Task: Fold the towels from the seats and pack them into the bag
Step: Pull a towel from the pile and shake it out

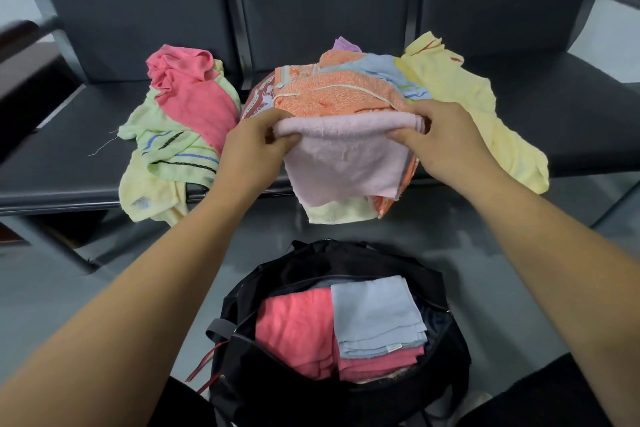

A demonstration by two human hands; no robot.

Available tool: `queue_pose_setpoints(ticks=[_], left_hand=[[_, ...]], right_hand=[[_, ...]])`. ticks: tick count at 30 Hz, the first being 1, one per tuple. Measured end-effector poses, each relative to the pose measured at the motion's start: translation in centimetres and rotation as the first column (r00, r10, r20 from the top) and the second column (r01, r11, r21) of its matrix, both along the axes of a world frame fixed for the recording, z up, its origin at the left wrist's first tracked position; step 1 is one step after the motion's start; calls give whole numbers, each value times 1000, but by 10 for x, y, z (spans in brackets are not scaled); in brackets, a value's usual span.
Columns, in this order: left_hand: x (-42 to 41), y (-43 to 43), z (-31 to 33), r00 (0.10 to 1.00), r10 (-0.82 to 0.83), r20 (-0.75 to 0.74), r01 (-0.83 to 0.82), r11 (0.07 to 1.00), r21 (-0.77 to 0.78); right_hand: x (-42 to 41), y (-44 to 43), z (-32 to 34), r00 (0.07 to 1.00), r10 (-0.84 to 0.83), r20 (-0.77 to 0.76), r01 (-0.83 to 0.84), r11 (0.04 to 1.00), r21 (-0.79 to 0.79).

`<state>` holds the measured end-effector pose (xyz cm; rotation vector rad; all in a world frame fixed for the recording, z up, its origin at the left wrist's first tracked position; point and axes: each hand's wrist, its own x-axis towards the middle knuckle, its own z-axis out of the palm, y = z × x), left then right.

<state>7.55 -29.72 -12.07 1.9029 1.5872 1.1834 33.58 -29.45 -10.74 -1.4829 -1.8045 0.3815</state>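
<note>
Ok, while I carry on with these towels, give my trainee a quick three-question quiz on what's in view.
1. True or false: the left hand and the right hand both grip the pale pink towel.
2. Which folded towel lies uppermost in the bag? A the blue towel; B a white towel; C a brown towel.
3. Fill the gap: the bag stands open on the ____ in front of the seats.
Key: 1 true; 2 A; 3 floor.
</note>
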Motion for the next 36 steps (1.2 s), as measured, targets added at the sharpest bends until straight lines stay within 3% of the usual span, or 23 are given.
queue_pose_setpoints(ticks=[6,11,16,17,19,21,25,30,36], left_hand=[[-6,-18,-2,984,-124,131,109,987,121],[-7,-36,-6,941,-159,299,141,987,79],[-5,-51,-9,886,-121,448,90,992,89],[-5,-53,-11,880,-98,465,73,995,70],[-7,-57,-18,888,-50,457,51,999,10],[-15,-61,-30,929,0,371,27,997,-66],[-42,-64,-66,980,83,181,-37,969,-244],[-56,-67,-117,966,142,215,-42,910,-412],[-63,-76,-206,980,165,108,-69,799,-597]], right_hand=[[-3,-12,-4,910,96,-403,-190,961,-199],[-18,-28,-4,765,89,-637,-273,942,-197],[-30,-39,-3,459,-1,-889,-419,882,-217],[-34,-42,-9,453,-10,-892,-480,840,-253],[-47,-52,-33,546,-26,-837,-528,766,-368],[-60,-61,-56,597,-67,-799,-483,765,-425],[-70,-55,-84,567,-176,-805,-416,782,-464],[-89,-49,-140,647,-248,-721,-303,784,-542],[-100,-53,-235,724,-426,-543,-156,665,-731]])
